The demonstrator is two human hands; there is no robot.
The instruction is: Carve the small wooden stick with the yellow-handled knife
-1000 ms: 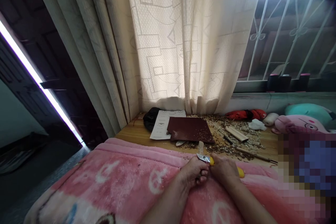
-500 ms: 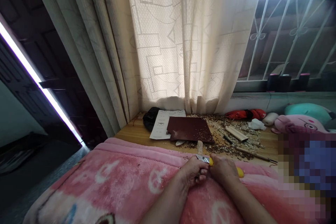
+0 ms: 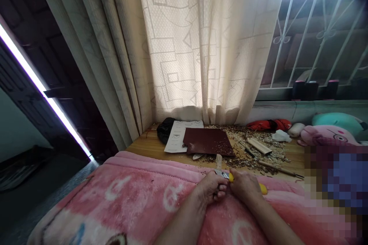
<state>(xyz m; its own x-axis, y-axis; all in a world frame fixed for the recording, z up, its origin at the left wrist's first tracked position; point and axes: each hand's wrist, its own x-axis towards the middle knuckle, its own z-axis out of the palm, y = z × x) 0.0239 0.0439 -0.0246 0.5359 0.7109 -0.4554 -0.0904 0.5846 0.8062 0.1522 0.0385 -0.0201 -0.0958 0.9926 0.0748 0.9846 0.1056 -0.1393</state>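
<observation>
My right hand is closed around a yellow-handled utility knife; the handle's end shows past the hand on the right. Its metal front lies over my left hand, against a small pale wooden piece. That piece sticks up beyond my left fist, its lower part hidden by the fingers and the knife. Both hands are close together above the pink blanket, near the wooden tabletop's front edge.
Wood shavings cover much of the tabletop. On it lie a dark red board, a printed sheet, a black bag, a pale wooden block and a thin tool. Plush toys sit at right.
</observation>
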